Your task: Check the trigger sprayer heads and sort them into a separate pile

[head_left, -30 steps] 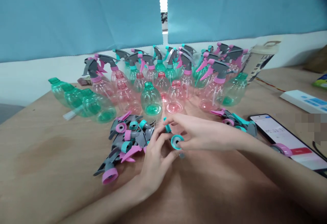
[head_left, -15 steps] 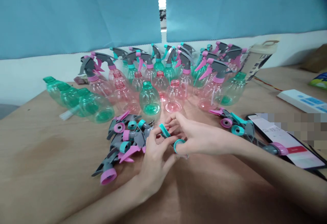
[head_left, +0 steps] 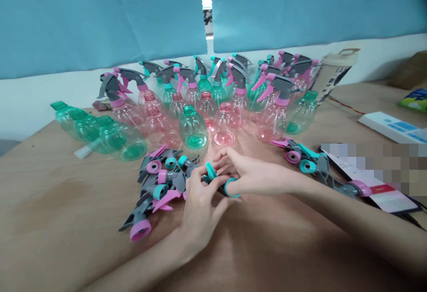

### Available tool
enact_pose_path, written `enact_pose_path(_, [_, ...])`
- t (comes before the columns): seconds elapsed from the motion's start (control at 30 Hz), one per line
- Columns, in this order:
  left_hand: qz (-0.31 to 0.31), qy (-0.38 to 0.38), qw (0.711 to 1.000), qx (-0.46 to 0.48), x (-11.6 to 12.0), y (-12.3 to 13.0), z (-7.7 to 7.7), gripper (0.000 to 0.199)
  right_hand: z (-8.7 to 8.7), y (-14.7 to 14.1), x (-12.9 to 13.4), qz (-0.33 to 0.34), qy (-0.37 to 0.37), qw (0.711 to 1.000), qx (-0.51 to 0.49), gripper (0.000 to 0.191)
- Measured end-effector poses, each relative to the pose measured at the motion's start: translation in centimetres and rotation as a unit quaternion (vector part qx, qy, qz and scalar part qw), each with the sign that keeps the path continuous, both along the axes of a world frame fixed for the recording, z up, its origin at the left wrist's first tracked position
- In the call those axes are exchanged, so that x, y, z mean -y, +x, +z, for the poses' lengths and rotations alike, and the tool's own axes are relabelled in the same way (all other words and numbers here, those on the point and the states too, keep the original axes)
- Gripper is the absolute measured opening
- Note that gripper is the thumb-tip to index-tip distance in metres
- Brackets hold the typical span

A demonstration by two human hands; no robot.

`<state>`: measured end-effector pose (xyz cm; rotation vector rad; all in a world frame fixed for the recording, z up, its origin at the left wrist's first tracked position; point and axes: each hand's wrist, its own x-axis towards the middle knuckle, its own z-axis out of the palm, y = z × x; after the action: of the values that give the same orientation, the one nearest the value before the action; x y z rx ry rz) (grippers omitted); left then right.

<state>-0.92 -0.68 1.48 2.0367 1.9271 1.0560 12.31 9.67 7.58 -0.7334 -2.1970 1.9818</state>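
Between my two hands, low over the table, is a grey trigger spray head with teal parts (head_left: 210,173). Its teal collar (head_left: 232,187) faces toward me, with my right thumb pressed at it. My left hand (head_left: 202,205) has its fingers closed around the body of the spray head. From the other side, my right hand (head_left: 251,173) grips the collar end, its fingers curled behind. Much of the spray head is hidden by the fingers. Just left of my left hand lies a pile of loose spray heads (head_left: 163,190) with pink and teal collars.
Behind the hands stand several pink and green bottles (head_left: 193,127), some fitted with spray heads. Green bottles (head_left: 123,138) lean in a row at left. Loose spray heads (head_left: 307,166), a phone (head_left: 383,190), a white power strip (head_left: 393,125) and a tumbler (head_left: 335,72) are at right.
The spray head has turned slightly between my fingers, and its teal parts sit at a different angle. Both hands stay close together. The whole view has shifted a little.
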Motion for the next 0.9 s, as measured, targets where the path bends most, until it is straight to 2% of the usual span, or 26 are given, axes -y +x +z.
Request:
enact_pose_path(0.2, [-0.007, 0.011, 0.999, -0.053, -0.2, 0.0, 0.1, 0.027, -0.3, 0.0, 0.6, -0.017, 0.026, 0.999, -0.014, 0.057])
enact_pose_path(0.4, [-0.004, 0.008, 0.998, -0.057, -0.3, 0.0, 0.1, 0.023, -0.6, -0.2, 0.6, -0.024, 0.042, 0.998, -0.031, 0.052])
enact_pose_path(0.57, [0.005, 0.006, 0.998, -0.06, -0.2, 0.1, 0.2, 0.025, -0.1, -0.1, 0.3, -0.008, 0.043, 0.999, 0.022, 0.052])
enact_pose_path(0.63, [0.004, 0.004, 0.997, -0.072, -0.1, 0.2, 0.2, 0.026, 0.3, 0.2, 0.3, 0.004, 0.065, 0.996, 0.055, 0.05])
enact_pose_path(0.7, [0.013, 0.001, 0.996, -0.09, -0.1, 0.2, 0.2, 0.024, 0.7, 0.5, 0.4, -0.014, 0.133, 0.987, 0.09, 0.042])
enact_pose_path(0.77, [0.026, -0.003, 0.994, -0.107, 0.0, 0.2, 0.1, 0.022, 0.9, 0.9, 0.7, -0.049, 0.241, 0.962, 0.121, 0.027])
enact_pose_path(0.83, [0.033, -0.002, 0.992, -0.121, 0.0, 0.1, 0.0, 0.021, 0.8, 1.1, 1.2, -0.07, 0.355, 0.919, 0.158, 0.013])
enact_pose_path(0.9, [0.034, 0.004, 0.991, -0.133, 0.1, 0.1, -0.2, 0.02, 0.7, 1.2, 1.9, -0.069, 0.446, 0.873, 0.185, 0.016])
